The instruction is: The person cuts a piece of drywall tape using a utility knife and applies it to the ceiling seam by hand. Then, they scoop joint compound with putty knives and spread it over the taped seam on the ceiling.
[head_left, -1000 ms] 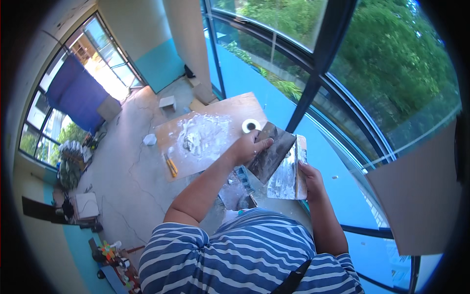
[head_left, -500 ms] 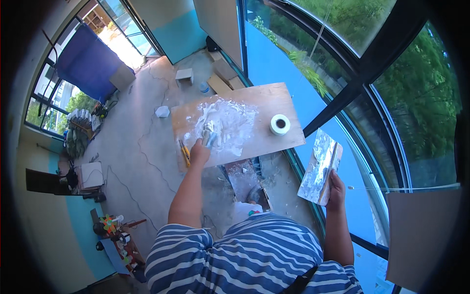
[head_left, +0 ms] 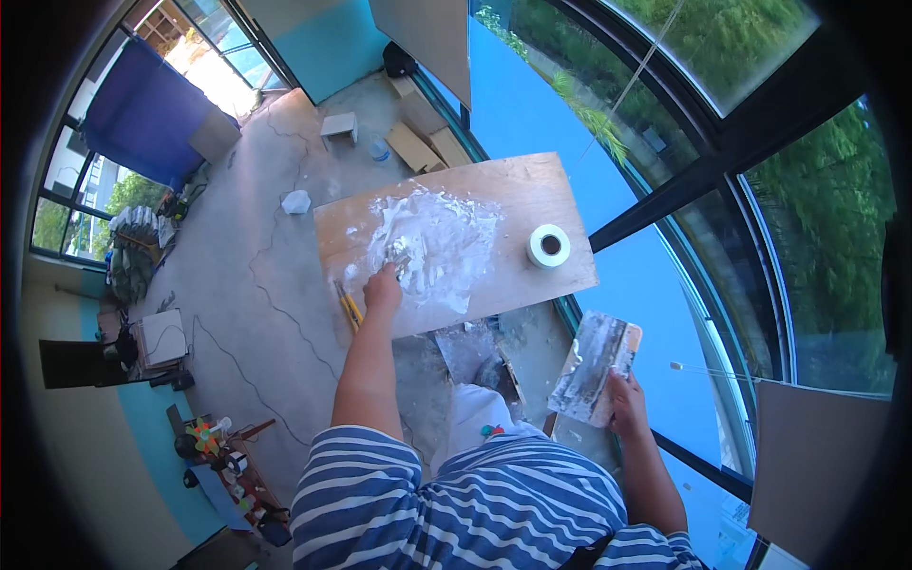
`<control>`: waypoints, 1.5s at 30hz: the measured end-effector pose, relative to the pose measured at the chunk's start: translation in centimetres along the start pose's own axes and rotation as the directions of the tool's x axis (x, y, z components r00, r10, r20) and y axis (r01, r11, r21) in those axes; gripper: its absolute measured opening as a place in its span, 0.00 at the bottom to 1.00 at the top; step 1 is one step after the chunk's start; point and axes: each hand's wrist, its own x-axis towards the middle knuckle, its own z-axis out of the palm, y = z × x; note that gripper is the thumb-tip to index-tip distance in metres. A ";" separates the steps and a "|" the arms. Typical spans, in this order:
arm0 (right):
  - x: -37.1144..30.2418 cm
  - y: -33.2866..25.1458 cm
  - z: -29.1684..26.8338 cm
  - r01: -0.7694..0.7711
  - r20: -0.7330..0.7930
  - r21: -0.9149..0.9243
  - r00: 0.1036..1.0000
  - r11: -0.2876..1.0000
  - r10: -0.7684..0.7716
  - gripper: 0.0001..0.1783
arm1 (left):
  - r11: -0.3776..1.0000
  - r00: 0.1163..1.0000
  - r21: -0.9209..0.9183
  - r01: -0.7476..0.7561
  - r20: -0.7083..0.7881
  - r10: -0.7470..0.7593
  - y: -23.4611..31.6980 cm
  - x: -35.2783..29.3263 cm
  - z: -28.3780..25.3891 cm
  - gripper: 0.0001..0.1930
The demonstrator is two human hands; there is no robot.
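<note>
White plaster (head_left: 451, 249) lies spread and heaped on a wooden board (head_left: 532, 195). My left hand (head_left: 383, 290) is closed at the near left edge of that heap. It grips a putty knife, whose blade hardly shows against the plaster. Off the board's near right corner, my right hand (head_left: 624, 401) holds a plastering trowel (head_left: 594, 366) by its near edge. Grey and white smears cover the trowel's flat face. Yellow-handled cutters (head_left: 349, 308) rest on the board's left edge, close to my left wrist. Toward the right end sits a roll of white tape (head_left: 562, 249).
Tall windows (head_left: 693, 228) with dark frames run along the right. A cable (head_left: 261, 275) trails over the floor at left. Flat cardboard pieces (head_left: 413, 147), a small white stool (head_left: 339, 127) and a crumpled white bag (head_left: 296, 201) stand beyond the board. Low clutter (head_left: 223, 456) lines the left wall.
My left hand has brought the putty knife down into the plaster, so its blade no longer shows clearly. My right hand has lowered the trowel, moved it slightly left and tilted it flatter.
</note>
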 end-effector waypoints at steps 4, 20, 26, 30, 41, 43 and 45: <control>6.1 4.4 3.3 -0.091 0.136 -0.129 0.985 0.988 0.108 0.21 | 0.999 1.000 -0.045 -0.005 0.001 0.005 0.6 0.2 -1.9 0.18; 21.5 14.0 19.9 0.070 0.185 -0.488 0.982 0.870 0.025 0.24 | 0.997 0.996 -0.018 -0.071 0.056 0.072 0.7 2.6 -1.0 0.18; 22.9 15.8 20.1 0.064 0.059 -0.649 0.998 0.758 -0.033 0.25 | 0.994 0.990 -0.075 0.085 0.122 -0.076 3.8 2.6 -1.1 0.16; 22.4 15.8 20.7 0.088 0.042 -0.636 0.996 0.766 -0.080 0.27 | 0.987 0.985 -0.103 0.121 0.137 -0.106 4.3 1.7 -0.5 0.19; 23.0 15.2 20.3 0.061 0.050 -0.614 0.998 0.787 -0.038 0.29 | 0.979 0.968 -0.200 0.039 0.252 0.013 10.2 -2.2 1.8 0.15; 23.4 15.4 20.1 0.022 0.032 -0.645 0.999 0.764 -0.002 0.29 | 0.977 0.954 -0.206 0.048 0.300 0.017 10.9 -2.8 1.6 0.17; 23.7 15.5 19.8 0.039 0.080 -0.579 0.997 0.814 0.010 0.27 | 0.966 0.952 -0.255 0.046 0.304 0.035 10.8 -3.4 1.9 0.18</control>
